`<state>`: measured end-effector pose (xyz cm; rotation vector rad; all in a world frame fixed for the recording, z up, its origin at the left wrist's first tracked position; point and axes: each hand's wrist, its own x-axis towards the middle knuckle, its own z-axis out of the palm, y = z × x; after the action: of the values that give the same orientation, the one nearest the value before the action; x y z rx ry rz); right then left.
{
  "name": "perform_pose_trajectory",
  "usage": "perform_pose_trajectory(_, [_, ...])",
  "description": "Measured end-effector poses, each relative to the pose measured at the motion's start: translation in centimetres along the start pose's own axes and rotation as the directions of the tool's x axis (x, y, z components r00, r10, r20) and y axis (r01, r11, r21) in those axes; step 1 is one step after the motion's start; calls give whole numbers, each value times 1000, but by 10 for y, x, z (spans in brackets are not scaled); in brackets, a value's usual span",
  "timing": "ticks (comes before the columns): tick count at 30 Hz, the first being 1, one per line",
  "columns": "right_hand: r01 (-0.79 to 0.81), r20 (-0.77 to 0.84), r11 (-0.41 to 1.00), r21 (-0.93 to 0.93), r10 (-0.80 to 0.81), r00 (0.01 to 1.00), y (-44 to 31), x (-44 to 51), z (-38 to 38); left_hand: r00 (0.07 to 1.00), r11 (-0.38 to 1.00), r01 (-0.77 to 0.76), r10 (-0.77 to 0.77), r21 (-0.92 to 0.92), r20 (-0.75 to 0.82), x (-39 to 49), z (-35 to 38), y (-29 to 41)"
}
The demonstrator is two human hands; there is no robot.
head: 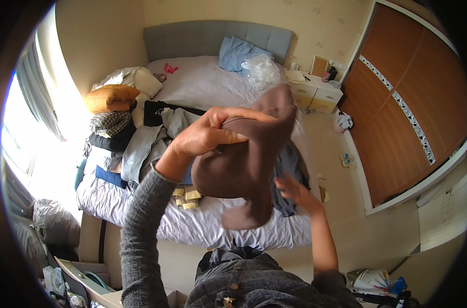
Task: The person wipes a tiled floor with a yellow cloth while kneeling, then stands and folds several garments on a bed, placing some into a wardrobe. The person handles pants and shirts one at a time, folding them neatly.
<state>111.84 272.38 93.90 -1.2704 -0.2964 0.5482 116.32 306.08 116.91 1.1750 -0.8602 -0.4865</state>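
Observation:
My left hand (pixel 214 133) pinches a brown fabric garment (pixel 241 169) between thumb and fingers and holds it up above the bed. The cloth hangs in loose folds, and its lower end is slightly blurred. To the right of the garment is my right hand (pixel 297 194), raised with its fingers apart and blurred. It appears to hold nothing. Behind it lies a dark grey garment (pixel 291 161) on the bed (pixel 214 227). Grey clothes (pixel 143 150) are spread to the left of my left hand. Several yellow-and-brown pieces (pixel 187 196) lie below the held cloth.
Folded clothes (pixel 110 127) topped by an orange cushion (pixel 112 98) stand on the bed's left side. A blue pillow (pixel 237 54) and clear plastic bag (pixel 262 71) lie near the headboard (pixel 214 38). White nightstands (pixel 314 90) and a brown sliding wardrobe (pixel 406 104) are at right.

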Motion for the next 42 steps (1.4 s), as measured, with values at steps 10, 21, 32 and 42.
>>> perform_pose_trajectory(10, [272,-157,945,179,-246,957,-108,93,43,942,919,-310,331,245,-48,23,-19,70])
perform_pose_trajectory(21, [441,-267,521,-731,-812,518,-345,65,54,810,817,48,304,574,-501,4,-140,30])
perform_pose_trajectory(32, [274,-327,468,-840,-840,433,-404,34,74,824,928,39,179,369,-537,69,-131,-5])
perform_pose_trajectory(42, [300,-433,630,-717,-739,516,-379,33,61,922,919,-51,194,391,-336,111,-62,-22])
